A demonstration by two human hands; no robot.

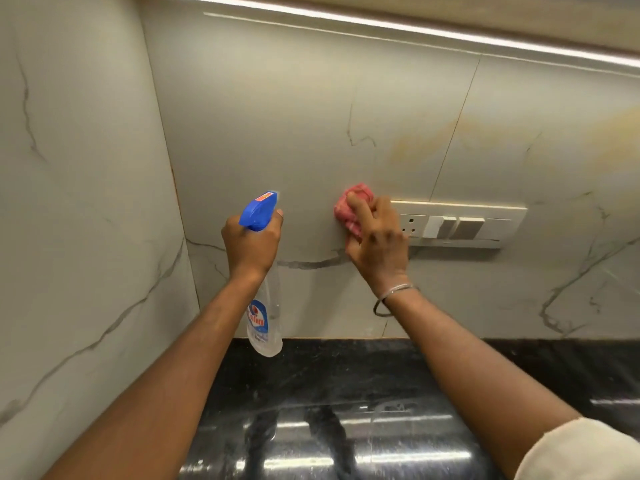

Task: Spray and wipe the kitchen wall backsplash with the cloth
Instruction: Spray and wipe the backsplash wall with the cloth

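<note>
The backsplash (294,126) is pale marble-look tile with grey veins, straight ahead. My left hand (251,244) grips the neck of a clear spray bottle (265,317) with a blue trigger head (259,211) pointing at the wall; one finger lies by the trigger. My right hand (375,240) holds a bunched pink cloth (349,211) and presses it against the tile, just left of the switch plate. Much of the cloth is hidden under my fingers.
A cream switch plate (460,225) with a socket and rocker switches sits right of the cloth. A glossy black counter (346,410) runs below the wall. A side wall (79,202) meets the backsplash at a corner on the left. A light strip (415,29) glows overhead.
</note>
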